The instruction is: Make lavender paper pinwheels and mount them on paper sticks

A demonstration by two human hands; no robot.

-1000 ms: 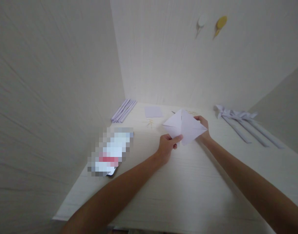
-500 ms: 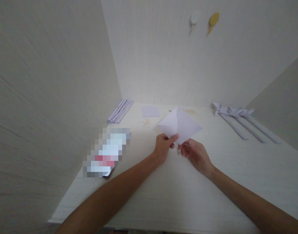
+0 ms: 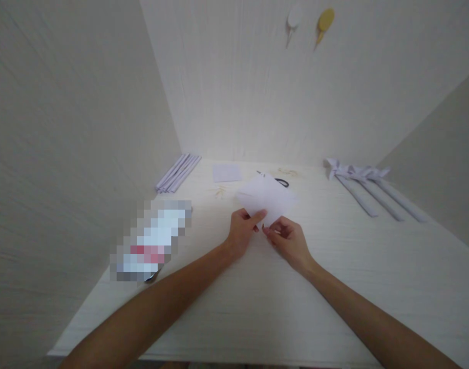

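My left hand is closed on a folded sheet of white paper, its thumb lying on top near the lower corner. The paper spreads out above the table like a kite and is slightly blurred. My right hand is beside that same corner, thumb and forefinger pinched together; a tiny dark-yellowish thing shows at their tips, too small to name. Partly hidden behind the paper lies a pair of scissors, with a black handle loop showing on the right.
Rolled paper sticks lie at the back left, near a flat paper piece and thin yellowish strands. More strands are at the back. A blurred-out phone is at left. Paper sticks with curled tops lie right. Hooks hang on the wall.
The view has shifted, so everything sits a little further left. My right fingers have closed into a pinch at the paper's lower corner. The paper has tilted, and the scissors' handle now shows.
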